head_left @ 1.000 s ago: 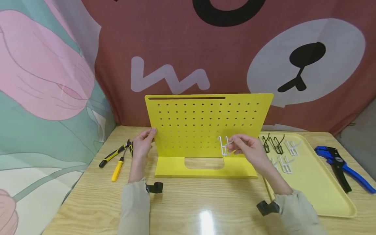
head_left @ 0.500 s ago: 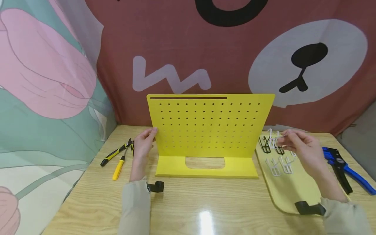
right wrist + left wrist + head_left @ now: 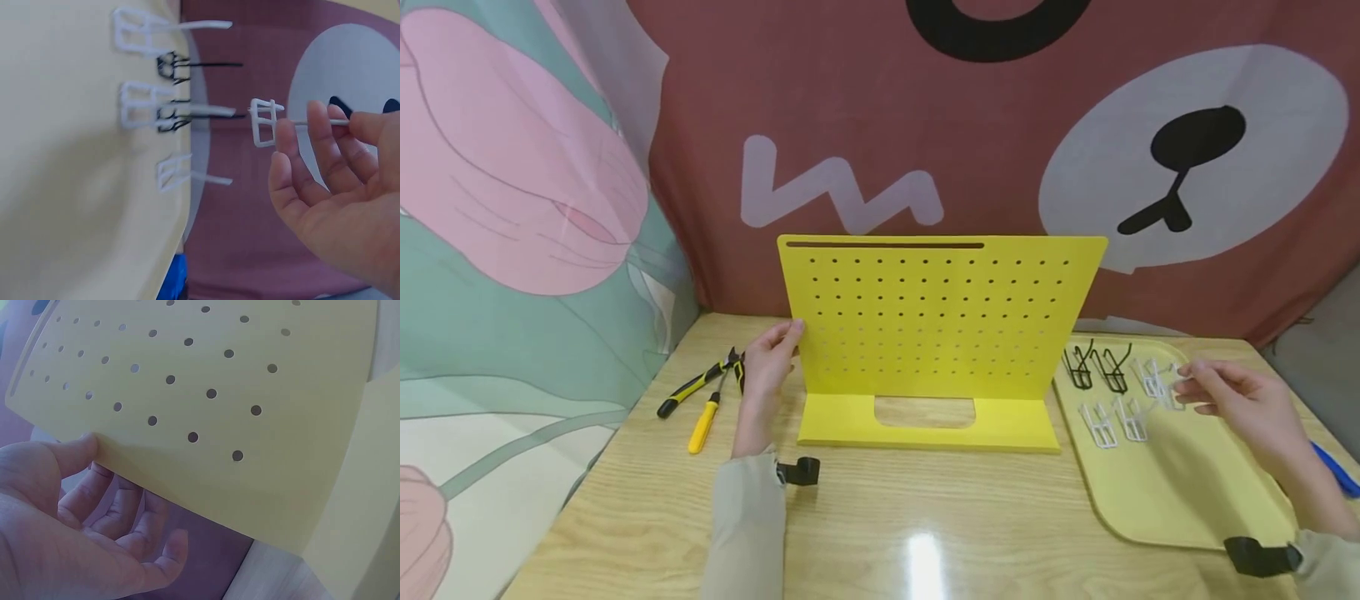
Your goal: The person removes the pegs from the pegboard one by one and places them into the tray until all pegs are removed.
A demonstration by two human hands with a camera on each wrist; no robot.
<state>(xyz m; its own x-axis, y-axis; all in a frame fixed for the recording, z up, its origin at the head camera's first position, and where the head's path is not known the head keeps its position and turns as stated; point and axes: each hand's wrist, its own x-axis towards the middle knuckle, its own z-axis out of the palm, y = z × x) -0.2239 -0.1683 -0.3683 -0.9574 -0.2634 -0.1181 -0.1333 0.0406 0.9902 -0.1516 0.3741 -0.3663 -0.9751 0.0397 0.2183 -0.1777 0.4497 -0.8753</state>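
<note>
A yellow metal pegboard stands upright on its folded base, with rows of round holes. My left hand grips its left side edge; in the left wrist view the thumb lies on the front and the other fingers are behind the edge. With thumb and fingers, my right hand pinches the prong of a white wire pegboard hook, above the yellow tray. On the tray lie several more hooks: black ones at the back and white ones, one of them right behind the held hook.
Left of the board are yellow-and-black pliers and a screwdriver with a yellow handle. A blue tool handle shows past my right forearm. A patterned curtain hangs behind the wooden table.
My right hand has carried the white hook rightward from in front of the pegboard to over the tray, then lower. The left hand has stayed on the board's edge.
</note>
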